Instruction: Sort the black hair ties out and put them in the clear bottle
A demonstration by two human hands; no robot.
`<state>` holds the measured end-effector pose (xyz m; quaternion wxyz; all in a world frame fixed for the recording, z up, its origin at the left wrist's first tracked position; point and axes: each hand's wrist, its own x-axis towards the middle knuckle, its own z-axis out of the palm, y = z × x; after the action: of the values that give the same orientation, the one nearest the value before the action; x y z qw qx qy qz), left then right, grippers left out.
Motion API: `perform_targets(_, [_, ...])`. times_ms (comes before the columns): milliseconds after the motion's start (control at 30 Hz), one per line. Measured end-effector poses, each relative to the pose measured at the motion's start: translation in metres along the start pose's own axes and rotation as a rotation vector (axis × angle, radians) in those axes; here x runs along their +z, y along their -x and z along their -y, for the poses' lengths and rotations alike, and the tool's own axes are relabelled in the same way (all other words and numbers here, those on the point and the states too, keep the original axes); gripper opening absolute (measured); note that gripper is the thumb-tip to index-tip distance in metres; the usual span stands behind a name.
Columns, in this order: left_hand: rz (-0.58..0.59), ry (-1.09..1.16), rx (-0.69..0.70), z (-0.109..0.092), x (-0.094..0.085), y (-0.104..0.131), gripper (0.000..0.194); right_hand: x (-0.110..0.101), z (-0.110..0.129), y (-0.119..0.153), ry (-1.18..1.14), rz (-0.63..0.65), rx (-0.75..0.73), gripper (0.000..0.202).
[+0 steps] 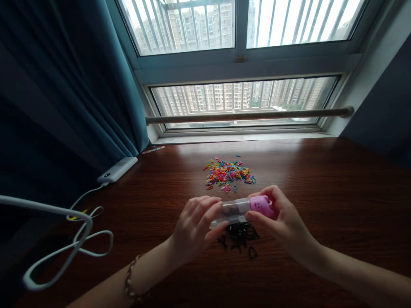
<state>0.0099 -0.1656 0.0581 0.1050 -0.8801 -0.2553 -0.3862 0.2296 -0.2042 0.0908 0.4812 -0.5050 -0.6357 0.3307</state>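
Observation:
Between my two hands lies a clear plastic tube (236, 207) with a pink animal-eared cap (260, 206), held sideways above the table. My left hand (201, 219) is closed around the tube's clear left end. On the other side, my right hand (278, 210) grips the pink cap between thumb and fingers. Just below the tube sits a pile of small black bands (240, 235), partly hidden by it. Beyond my hands is a heap of small multicoloured bands (227, 173). Whether anything is inside the tube I cannot make out clearly.
The brown wooden table (337, 188) reaches to the window sill. At the left lie a white power strip (118, 169) and a looped white cable (77, 239). A blue curtain (105, 85) hangs there too. A horizontal rail (250, 115) crosses the window.

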Motion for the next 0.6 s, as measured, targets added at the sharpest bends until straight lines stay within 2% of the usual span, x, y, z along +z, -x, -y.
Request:
perform_targets(133, [0.062, 0.094, -0.026, -0.007, -0.004, 0.005, 0.048, -0.008, -0.011, 0.011, 0.178, 0.097, -0.026, 0.032])
perform_targets(267, [0.174, 0.321, -0.234, -0.011, -0.008, 0.002, 0.043, -0.011, -0.026, 0.013, 0.118, 0.209, -0.002, 0.027])
perform_targets(433, [0.284, 0.545, -0.481, -0.010, -0.006, 0.007, 0.043, -0.001, -0.043, 0.015, 0.040, 0.231, 0.027, 0.027])
perform_targets(600, [0.356, 0.810, -0.679, -0.007, -0.006, 0.014, 0.048, 0.005, -0.044, 0.016, 0.091, 0.227, -0.043, 0.024])
